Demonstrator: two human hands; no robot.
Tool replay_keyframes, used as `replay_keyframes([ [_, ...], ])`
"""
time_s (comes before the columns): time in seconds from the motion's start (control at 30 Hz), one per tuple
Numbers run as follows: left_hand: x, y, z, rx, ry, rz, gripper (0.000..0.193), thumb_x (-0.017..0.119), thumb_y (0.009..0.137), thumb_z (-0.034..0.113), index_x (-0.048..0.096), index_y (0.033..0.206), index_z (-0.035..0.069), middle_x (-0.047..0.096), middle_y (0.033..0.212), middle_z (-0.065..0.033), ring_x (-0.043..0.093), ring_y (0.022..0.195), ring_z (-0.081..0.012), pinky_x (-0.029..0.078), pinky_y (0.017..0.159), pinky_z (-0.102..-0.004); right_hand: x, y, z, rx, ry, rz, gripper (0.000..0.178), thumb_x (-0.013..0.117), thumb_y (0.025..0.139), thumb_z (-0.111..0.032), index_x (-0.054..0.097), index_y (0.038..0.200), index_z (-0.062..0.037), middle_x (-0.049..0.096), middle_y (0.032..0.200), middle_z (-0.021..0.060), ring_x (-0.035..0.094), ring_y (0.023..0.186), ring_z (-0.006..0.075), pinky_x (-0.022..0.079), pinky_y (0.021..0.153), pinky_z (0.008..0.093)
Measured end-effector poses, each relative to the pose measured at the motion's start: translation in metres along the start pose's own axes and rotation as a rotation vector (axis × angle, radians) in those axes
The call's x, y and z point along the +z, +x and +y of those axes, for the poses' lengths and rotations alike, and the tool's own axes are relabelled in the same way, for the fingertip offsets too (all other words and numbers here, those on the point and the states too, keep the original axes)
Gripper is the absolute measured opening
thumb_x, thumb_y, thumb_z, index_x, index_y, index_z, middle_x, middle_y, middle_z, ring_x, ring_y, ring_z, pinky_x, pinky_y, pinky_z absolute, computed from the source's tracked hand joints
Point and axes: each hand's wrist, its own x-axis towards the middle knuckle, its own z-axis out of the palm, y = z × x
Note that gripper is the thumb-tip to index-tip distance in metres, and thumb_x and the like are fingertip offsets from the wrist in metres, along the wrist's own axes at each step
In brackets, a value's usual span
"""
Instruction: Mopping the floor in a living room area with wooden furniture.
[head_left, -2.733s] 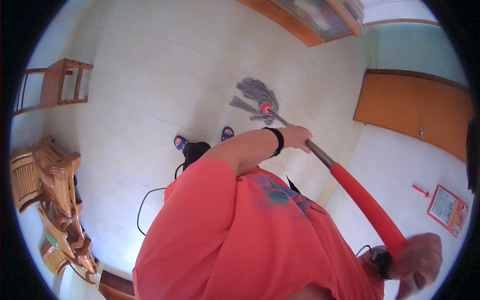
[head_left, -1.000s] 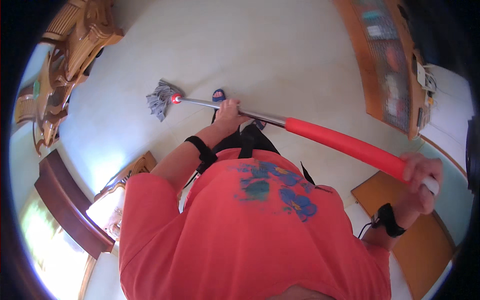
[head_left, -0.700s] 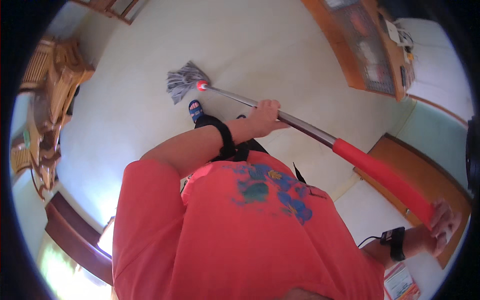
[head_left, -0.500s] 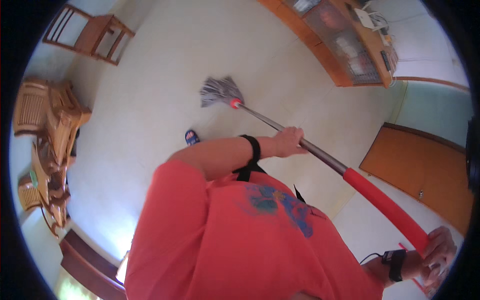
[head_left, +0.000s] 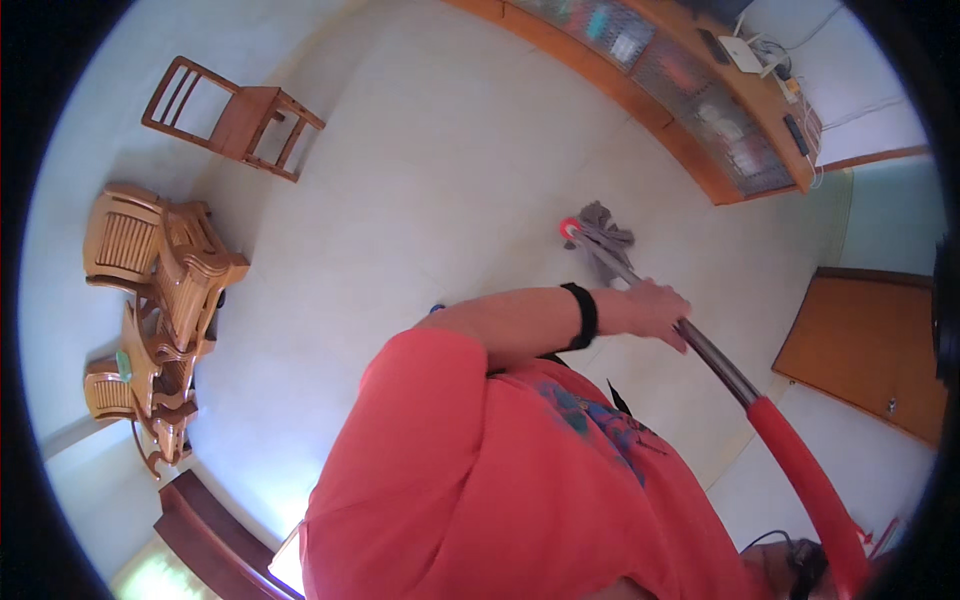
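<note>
- My left hand (head_left: 655,308) grips the mop handle (head_left: 700,345) where it is bare, smooth, shiny metal.
- Nearer me the handle wears a matt red sleeve (head_left: 805,485), plastic or foam by its look.
- The mop head (head_left: 603,228) is grey, stringy cloth.
- The floor (head_left: 420,190) is pale, smooth, faintly glossy.
- The chairs (head_left: 165,260) at left are varnished wood.
- My shirt (head_left: 480,480) is soft matt cloth.

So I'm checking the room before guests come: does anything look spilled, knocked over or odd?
No spill shows on the floor. The chairs by the wall lie jumbled and tilted, not in a row. The left hand grips the mop; its head rests on the floor.
</note>
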Motion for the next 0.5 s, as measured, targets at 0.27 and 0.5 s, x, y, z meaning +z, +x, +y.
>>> replay_keyframes([
  [0.27,-0.027,-0.172,-0.156,-0.513,0.07,0.349,0.04,0.069,0.077,0.043,0.057,0.09,0.008,0.06,0.098,-0.0134,0.057,0.099,-0.0327,0.047,0.08,-0.0437,0.019,-0.026,0.128,0.124,0.203,0.108,0.023,0.069,0.079,-0.032,0.054,0.083,-0.0145,0.056,0.06,-0.0026,0.055,0.049,0.016,0.042,0.052,0.0286],
  [0.5,-0.036,-0.42,-0.255,-0.842,0.081,0.815,0.05,0.074,0.076,0.032,0.051,0.108,0.001,0.053,0.105,-0.0183,0.052,0.104,-0.0353,0.043,0.089,-0.0429,0.211,0.088,0.252,0.472,0.551,-0.138,0.033,0.063,0.078,-0.019,0.059,0.104,0.001,0.064,0.088,0.0127,0.063,0.087,0.0217,0.049,0.083,0.0402],
])
